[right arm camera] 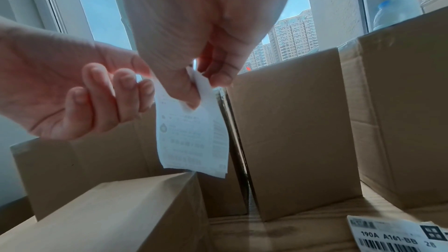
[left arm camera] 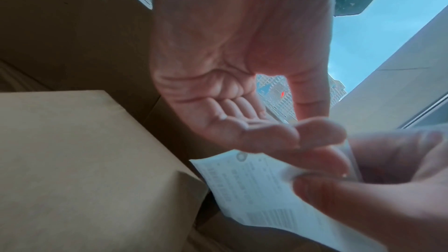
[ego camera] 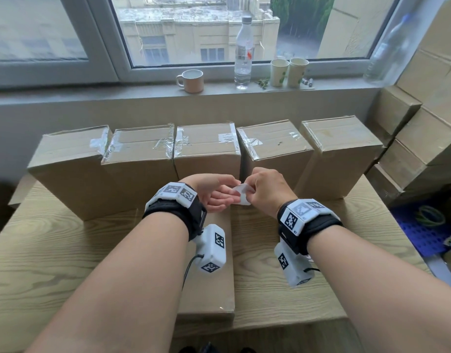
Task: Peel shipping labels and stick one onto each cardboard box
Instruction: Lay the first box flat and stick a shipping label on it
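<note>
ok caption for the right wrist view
Right hand pinches a shipping label above cardboard boxes, left hand alongside.

White printed label [right arm camera: 191,137], brown cardboard boxes [ego camera: 206,151].

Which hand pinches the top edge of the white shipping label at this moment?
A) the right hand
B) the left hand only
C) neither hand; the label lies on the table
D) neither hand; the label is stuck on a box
A: in the right wrist view the right hand pinches the shipping label between thumb and fingers, and it hangs free; the left hand is beside it with loosely curled fingers.
</note>
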